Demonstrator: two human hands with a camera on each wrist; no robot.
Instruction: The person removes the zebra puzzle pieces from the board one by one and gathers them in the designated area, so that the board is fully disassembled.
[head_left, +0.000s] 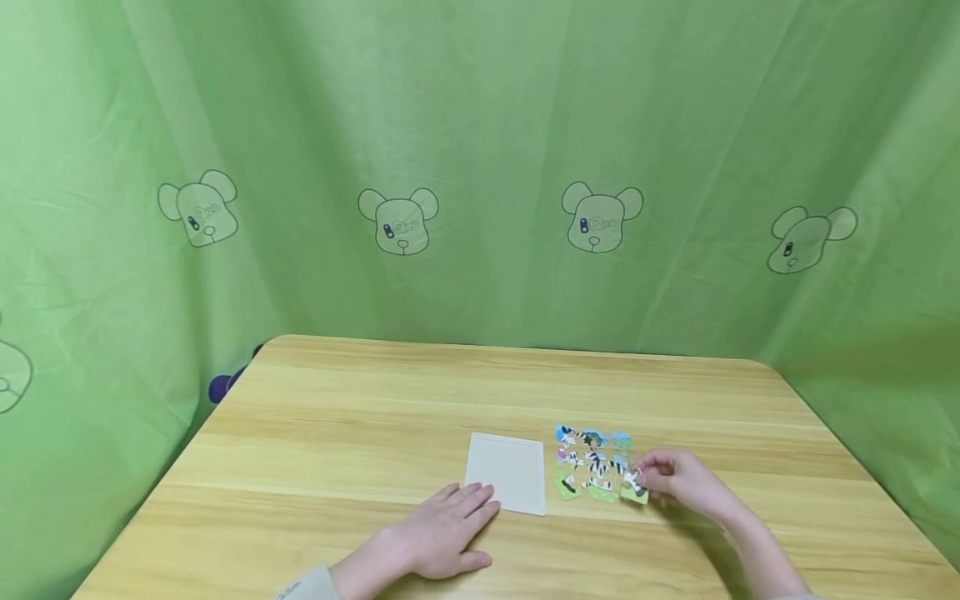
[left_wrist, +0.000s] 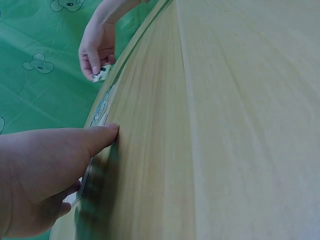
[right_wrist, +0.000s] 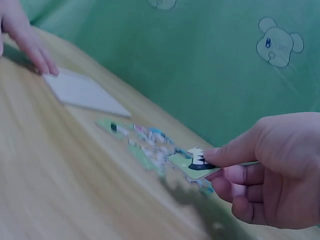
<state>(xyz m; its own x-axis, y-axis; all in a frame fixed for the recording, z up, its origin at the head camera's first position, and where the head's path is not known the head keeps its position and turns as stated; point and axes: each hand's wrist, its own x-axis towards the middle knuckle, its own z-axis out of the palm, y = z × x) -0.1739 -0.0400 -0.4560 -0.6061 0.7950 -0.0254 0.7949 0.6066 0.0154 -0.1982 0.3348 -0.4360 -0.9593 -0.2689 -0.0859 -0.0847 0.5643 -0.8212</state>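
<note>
My right hand (head_left: 686, 482) pinches a jigsaw puzzle piece (right_wrist: 199, 164) between thumb and fingers, held above the table. The piece is green with a black-and-white striped part. Just left of that hand, several other puzzle pieces (head_left: 597, 468) lie in loose rows with gaps, showing zebra-like stripes, green and blue. Beside them is a flat white puzzle tray (head_left: 506, 471) with a raised rim. My left hand (head_left: 442, 533) has its fingers spread, fingertips touching the tray's lower left corner, the thumb resting toward the table. In the left wrist view the tray is mostly hidden behind the left hand.
A light wood-grain table (head_left: 360, 400) stretches out under both hands. Green curtains (head_left: 495, 100) printed with bear heads hang behind it and at both sides. Something dark purple (head_left: 220, 388) shows past the table's left edge.
</note>
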